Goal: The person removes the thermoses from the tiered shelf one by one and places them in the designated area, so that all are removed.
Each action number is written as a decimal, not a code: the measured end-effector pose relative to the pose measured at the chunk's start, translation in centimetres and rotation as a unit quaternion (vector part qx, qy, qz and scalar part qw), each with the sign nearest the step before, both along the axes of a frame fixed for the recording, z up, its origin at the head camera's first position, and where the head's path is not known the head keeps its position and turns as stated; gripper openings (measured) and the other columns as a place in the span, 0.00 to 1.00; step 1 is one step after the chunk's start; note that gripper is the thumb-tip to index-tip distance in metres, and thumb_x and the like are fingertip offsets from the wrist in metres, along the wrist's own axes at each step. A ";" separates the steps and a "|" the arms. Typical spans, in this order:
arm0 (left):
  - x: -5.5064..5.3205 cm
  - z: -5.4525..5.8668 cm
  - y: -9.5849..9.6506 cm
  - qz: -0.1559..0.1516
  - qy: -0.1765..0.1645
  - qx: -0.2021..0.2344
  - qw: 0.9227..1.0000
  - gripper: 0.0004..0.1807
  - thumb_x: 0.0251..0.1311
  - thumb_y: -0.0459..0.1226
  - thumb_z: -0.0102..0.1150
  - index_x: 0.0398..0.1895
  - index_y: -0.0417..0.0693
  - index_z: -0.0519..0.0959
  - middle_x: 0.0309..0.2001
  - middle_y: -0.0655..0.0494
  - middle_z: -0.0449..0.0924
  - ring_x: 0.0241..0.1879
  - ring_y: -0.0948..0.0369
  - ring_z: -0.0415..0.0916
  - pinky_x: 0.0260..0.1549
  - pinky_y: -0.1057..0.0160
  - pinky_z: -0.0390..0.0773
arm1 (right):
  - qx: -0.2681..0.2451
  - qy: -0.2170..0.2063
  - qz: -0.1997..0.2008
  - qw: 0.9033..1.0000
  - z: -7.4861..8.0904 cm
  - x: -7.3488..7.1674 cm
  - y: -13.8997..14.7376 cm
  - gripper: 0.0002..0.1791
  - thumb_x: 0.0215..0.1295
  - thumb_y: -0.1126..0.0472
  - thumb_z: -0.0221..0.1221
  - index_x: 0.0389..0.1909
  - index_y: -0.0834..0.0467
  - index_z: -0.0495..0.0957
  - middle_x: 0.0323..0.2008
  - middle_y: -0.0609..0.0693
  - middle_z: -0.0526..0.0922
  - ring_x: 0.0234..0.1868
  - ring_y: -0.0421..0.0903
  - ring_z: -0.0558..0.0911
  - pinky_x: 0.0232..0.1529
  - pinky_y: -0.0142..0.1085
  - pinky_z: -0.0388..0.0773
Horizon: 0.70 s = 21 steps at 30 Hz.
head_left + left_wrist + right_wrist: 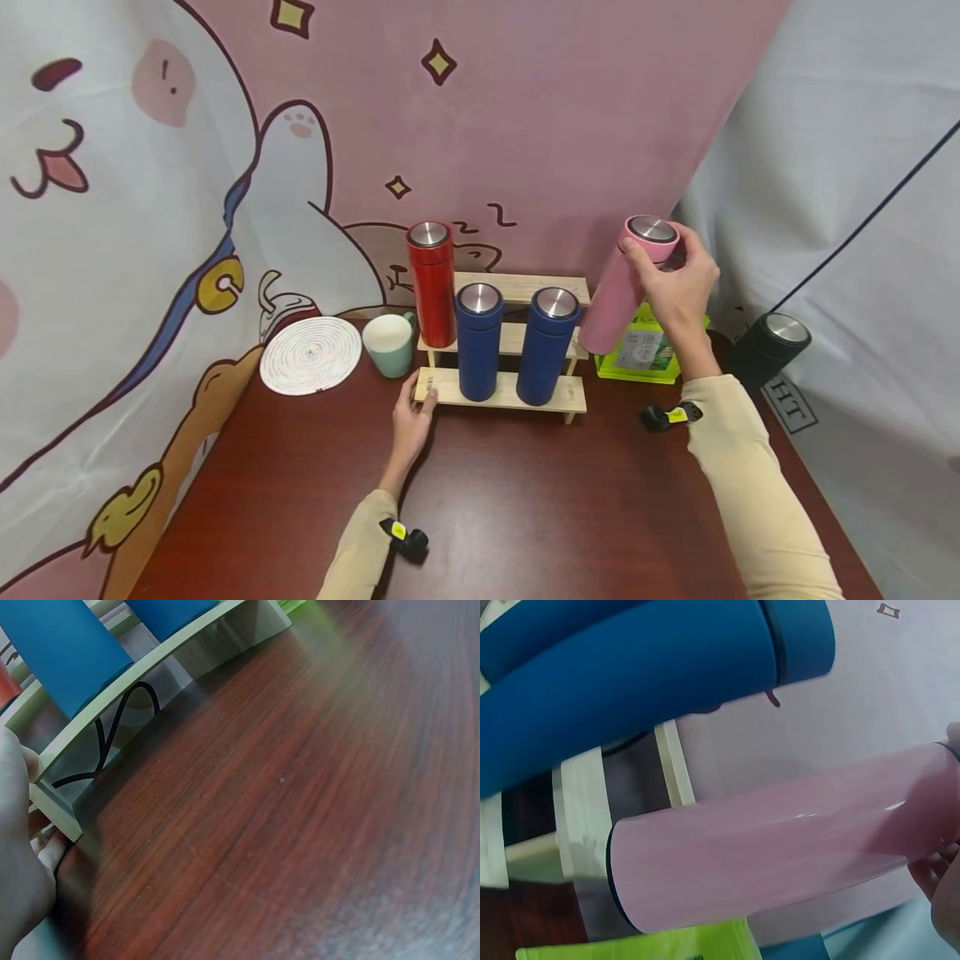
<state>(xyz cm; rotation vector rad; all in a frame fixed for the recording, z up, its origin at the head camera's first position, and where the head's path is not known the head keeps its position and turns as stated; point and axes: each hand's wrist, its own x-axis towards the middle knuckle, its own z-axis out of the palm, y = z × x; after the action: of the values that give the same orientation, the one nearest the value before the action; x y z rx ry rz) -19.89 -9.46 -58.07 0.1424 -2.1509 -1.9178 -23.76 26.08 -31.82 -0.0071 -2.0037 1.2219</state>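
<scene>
My right hand (682, 287) grips a pink thermos (617, 296) around its lid end, with the thumb on the near side. The thermos leans, its base beside the right end of a tiered wooden rack (536, 402). In the right wrist view the pink thermos (780, 847) crosses the picture and only a few fingers show. At the rack's left end my left hand (410, 427) holds the lowest step, thumb on top. Two blue thermoses (478, 350) (547, 354) stand on that step. A red thermos (433, 292) stands on the middle step's left end.
A mint green mug (392, 354) and a round white woven mat (311, 356) are left of the rack. Behind my right hand sits a bright green container (637, 367). A black thermos (765, 354) stands far right. Patterned cloth hangs behind the brown table (510, 508).
</scene>
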 end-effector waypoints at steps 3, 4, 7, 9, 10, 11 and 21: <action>-0.1 -0.1 0.0 0.000 -0.003 -0.002 1.000 0.30 0.70 0.34 0.60 0.74 0.44 0.66 0.64 0.40 0.78 0.60 0.50 0.76 0.61 0.48 0.75 | 0.005 -0.005 -0.016 1.000 0.0 0.3 0.9 0.30 0.57 0.43 0.71 0.58 0.53 0.81 0.49 0.52 0.85 0.41 0.34 0.78 0.42 0.21 0.75; 0.0 -0.1 0.0 -0.001 -0.005 0.001 1.000 0.30 0.70 0.34 0.60 0.74 0.45 0.66 0.64 0.41 0.77 0.60 0.51 0.76 0.61 0.48 0.74 | 0.006 -0.004 -0.021 1.000 0.0 0.4 1.3 0.30 0.56 0.43 0.72 0.57 0.54 0.82 0.48 0.52 0.85 0.40 0.34 0.78 0.41 0.21 0.74; 0.0 0.0 -0.1 -0.003 -0.006 0.002 1.000 0.30 0.70 0.34 0.59 0.75 0.45 0.66 0.64 0.40 0.77 0.61 0.50 0.75 0.62 0.47 0.74 | 0.005 -0.009 -0.030 1.000 -0.2 0.8 2.2 0.30 0.55 0.43 0.72 0.57 0.54 0.82 0.45 0.47 0.84 0.40 0.33 0.78 0.40 0.20 0.74; 0.1 0.0 -0.1 -0.004 -0.006 0.002 1.000 0.30 0.70 0.34 0.59 0.75 0.46 0.66 0.65 0.40 0.77 0.62 0.50 0.74 0.63 0.46 0.73 | 0.002 -0.017 -0.031 0.999 -0.4 1.1 2.9 0.30 0.56 0.43 0.72 0.57 0.52 0.82 0.44 0.43 0.83 0.41 0.34 0.77 0.40 0.20 0.73; 0.1 0.0 -0.1 -0.004 -0.006 0.003 1.000 0.30 0.70 0.34 0.59 0.75 0.46 0.66 0.65 0.40 0.77 0.62 0.50 0.74 0.63 0.46 0.73 | 0.000 -0.022 -0.031 0.999 -0.6 1.3 3.2 0.30 0.56 0.43 0.71 0.58 0.52 0.81 0.44 0.41 0.82 0.42 0.34 0.77 0.41 0.20 0.73; 0.1 0.0 -0.1 -0.004 -0.006 0.003 1.000 0.30 0.70 0.34 0.59 0.75 0.46 0.66 0.65 0.40 0.77 0.62 0.50 0.74 0.62 0.46 0.73 | -0.001 -0.028 -0.031 0.999 -0.7 1.5 3.5 0.30 0.56 0.43 0.71 0.58 0.51 0.81 0.44 0.39 0.81 0.42 0.34 0.77 0.41 0.20 0.73; 0.2 0.4 -0.2 -0.009 -0.004 0.000 1.000 0.30 0.71 0.34 0.59 0.75 0.43 0.65 0.65 0.40 0.77 0.61 0.50 0.74 0.62 0.47 0.73 | 0.012 -0.055 -0.061 0.997 -2.4 3.2 6.8 0.31 0.55 0.45 0.73 0.59 0.52 0.80 0.44 0.37 0.80 0.40 0.31 0.77 0.40 0.19 0.72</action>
<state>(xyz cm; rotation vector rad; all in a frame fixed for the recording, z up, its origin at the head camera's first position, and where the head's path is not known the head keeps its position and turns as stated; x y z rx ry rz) -19.64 -9.61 -57.62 0.1312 -2.1650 -1.9299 -20.57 32.90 -34.21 -0.1859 -2.0798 1.1402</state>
